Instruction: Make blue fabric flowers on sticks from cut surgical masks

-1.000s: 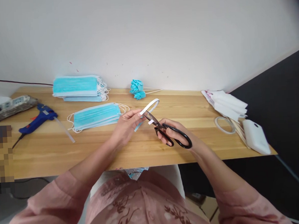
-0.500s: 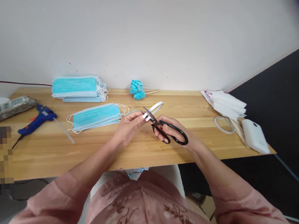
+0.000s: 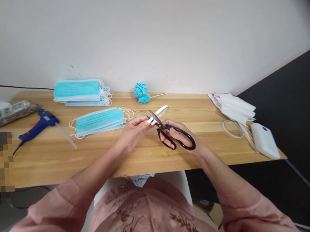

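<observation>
My right hand (image 3: 175, 130) is closed around the black handles of a pair of scissors (image 3: 187, 138), which point up and to the left. A narrow white strip (image 3: 163, 109) curves in a loop behind the blades. Pinched in my left hand (image 3: 135, 129) is the end of this strip, with the open blades across it just beside the fingertips. To the left of that hand lies a small pile of blue face masks (image 3: 100, 121) with white ear loops. Behind the hands, two blue paper-like flowers (image 3: 141, 90) on thin sticks rest near the wall.
A taller stack of masks (image 3: 77, 90) sits at the back left. Further left are a blue glue gun (image 3: 40, 124) with a clear glue stick and a power strip (image 3: 13, 110). At right lie white sheets (image 3: 235, 107), a roll of tape (image 3: 223, 128), thin sticks (image 3: 247, 135) and a white device (image 3: 265, 140).
Almost nothing differs. Both hands, the scissors and the strip keep nearly the same place, and the view has shifted very slightly.
</observation>
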